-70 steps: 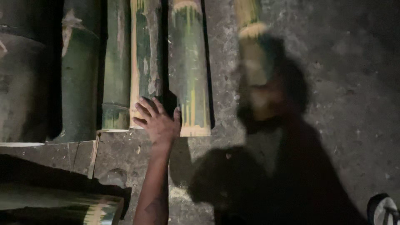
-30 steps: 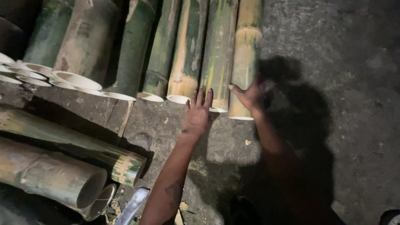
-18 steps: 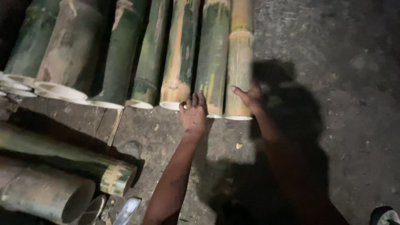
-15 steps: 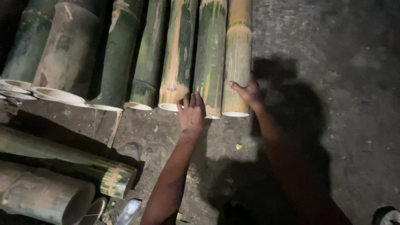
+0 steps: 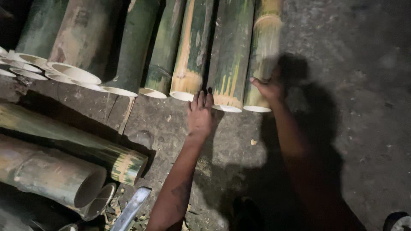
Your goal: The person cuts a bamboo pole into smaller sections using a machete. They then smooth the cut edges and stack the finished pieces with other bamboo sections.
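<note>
Bamboo poles lie side by side on a rough concrete floor (image 5: 368, 85), with their long way running away from the person and their cut ends facing the hands.

The left hand (image 5: 200, 112) rests flat on the floor with fingers spread open — it holds nothing. Its fingertips sit in the gap between a yellow-striped pole (image 5: 192, 47) and a green pole (image 5: 231, 51), right at their cut ends.

The right hand (image 5: 269, 87) is on the last pole (image 5: 264, 51), the pale one at the right edge of the row. The fingers lie across the pole near its cut end. The picture is dark and blurry there, so I cannot tell if the hand wraps around the pole or just pushes on its side. This hand is the nearer one to that pole; the left hand does not touch it.

More poles — fat ones with hollow white ends (image 5: 72, 72) — lie further left. Two big poles (image 5: 55, 175) lie crossways near the bottom left, and a flat metal blade (image 5: 132, 209) lies just beside them.
</note>
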